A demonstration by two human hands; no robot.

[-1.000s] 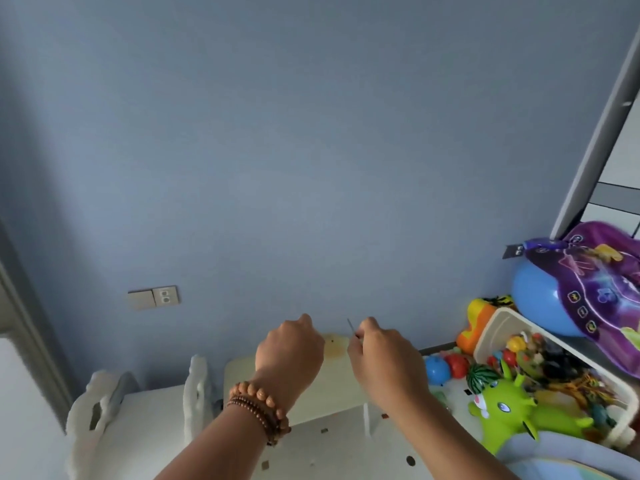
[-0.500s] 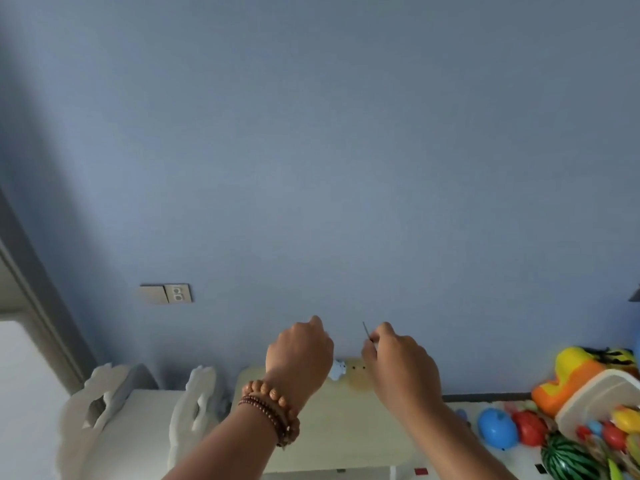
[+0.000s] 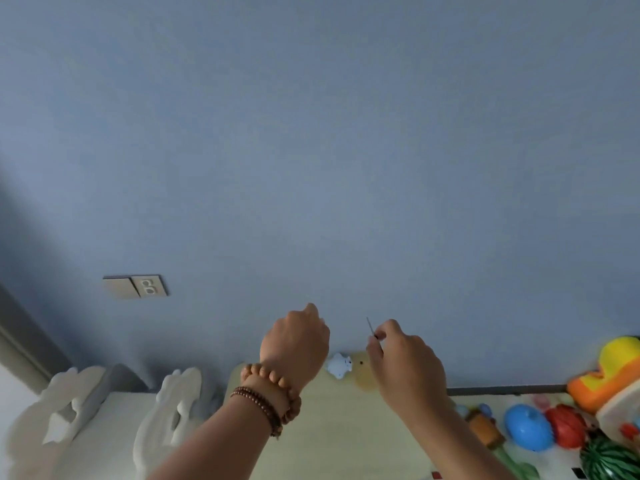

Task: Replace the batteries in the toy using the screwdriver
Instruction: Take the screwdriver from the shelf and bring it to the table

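My right hand (image 3: 405,362) is raised in front of the blue wall and pinches a screwdriver (image 3: 370,328). Only its thin metal shaft shows, sticking up above my fingertips. My left hand (image 3: 294,344), with bead bracelets on the wrist, is a closed fist just left of it, with its back toward me. Whatever it may hold is hidden. Between and below the hands, a small pale blue animal toy (image 3: 340,366) and a round yellow toy (image 3: 363,377) sit at the far edge of a cream table (image 3: 329,434).
White carved chair backs (image 3: 173,410) stand at lower left. Toys crowd the lower right: a blue ball (image 3: 528,431), a red piece (image 3: 566,426), a watermelon ball (image 3: 609,460) and an orange-yellow toy (image 3: 609,372). A wall socket (image 3: 149,286) is at left.
The view has swung left and up, pushing the toy pile toward the right edge. The pale blue toy came into sight. Both hands stay raised, now slightly farther apart.
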